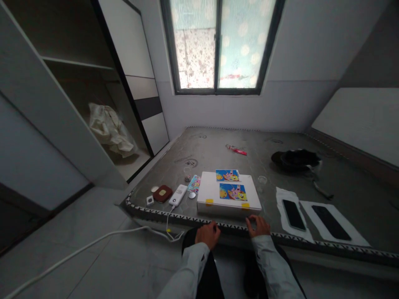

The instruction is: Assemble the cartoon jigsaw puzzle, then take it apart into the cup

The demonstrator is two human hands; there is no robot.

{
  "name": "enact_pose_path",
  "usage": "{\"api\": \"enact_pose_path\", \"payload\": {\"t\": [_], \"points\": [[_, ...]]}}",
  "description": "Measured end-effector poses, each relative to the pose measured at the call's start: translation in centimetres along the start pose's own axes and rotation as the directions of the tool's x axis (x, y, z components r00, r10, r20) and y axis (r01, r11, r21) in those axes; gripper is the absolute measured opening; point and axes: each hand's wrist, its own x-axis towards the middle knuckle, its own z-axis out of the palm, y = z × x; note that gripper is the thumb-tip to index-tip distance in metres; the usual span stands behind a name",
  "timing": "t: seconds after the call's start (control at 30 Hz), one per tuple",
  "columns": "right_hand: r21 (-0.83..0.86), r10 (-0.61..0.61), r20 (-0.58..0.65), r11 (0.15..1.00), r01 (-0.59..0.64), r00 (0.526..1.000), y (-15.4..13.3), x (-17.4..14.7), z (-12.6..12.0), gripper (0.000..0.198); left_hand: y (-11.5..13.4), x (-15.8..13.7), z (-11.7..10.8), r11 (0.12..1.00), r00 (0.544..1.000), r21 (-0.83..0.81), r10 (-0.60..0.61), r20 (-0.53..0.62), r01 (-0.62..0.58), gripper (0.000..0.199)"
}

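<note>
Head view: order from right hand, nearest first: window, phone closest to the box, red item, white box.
From the right hand:
1. White box: just ahead, leftward.
2. Phone: right, on a white sheet.
3. Red item: beyond the box.
4. Window: far wall.

- At twelve o'clock, the window (219, 45) is your brightest area, its panes pale and partly washed out.
- Elsewhere your view is dim and greyish; the open wardrobe (77, 35) at ten o'clock holds deep shadow.
- Near five o'clock, the white box (208, 187) shows you a paler top and shaded front.
- Toward nine and three o'clock, your straight lines slant and stretch.
</note>
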Motion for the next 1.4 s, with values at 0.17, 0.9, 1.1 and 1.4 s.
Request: {"api": "enact_pose_path", "payload": {"t": [0.17, 0.9, 1.1, 1.4], "points": [[-0.024, 0.019, 0.021, 1.000, -0.019, 1.000, -0.4, -0.3, 0.1, 0.040, 0.0, 0.0, -0.1, 1.000, 1.000, 0.019, -0.012, -0.004, 0.012, 0.035], [-0.079, 0.101, 0.200, 0.993, -0.087, 0.975, -3.5, -1.4, 0.2, 0.029, -1.3, -0.5, 0.4, 0.995, 0.999, 0.090, 0.030, 0.026, -0.032, 0.035], [-0.069, 0.157, 0.225, 0.987, -0.145, 0.962, -3.4, -0.4, 0.0, 0.031, -1.4, -0.1, 0.7, 0.996, 0.998, 0.076, 0.050, 0.026, -0.052, 0.034], [-0.030, 0.270, 0.253, 0.962, -0.272, 0.929, -2.9, 4.8, -0.3, 0.029, -0.6, -0.7, 0.6, 0.987, 0.991, -0.131, 0.078, -0.104, -0.092, 0.019]]}}
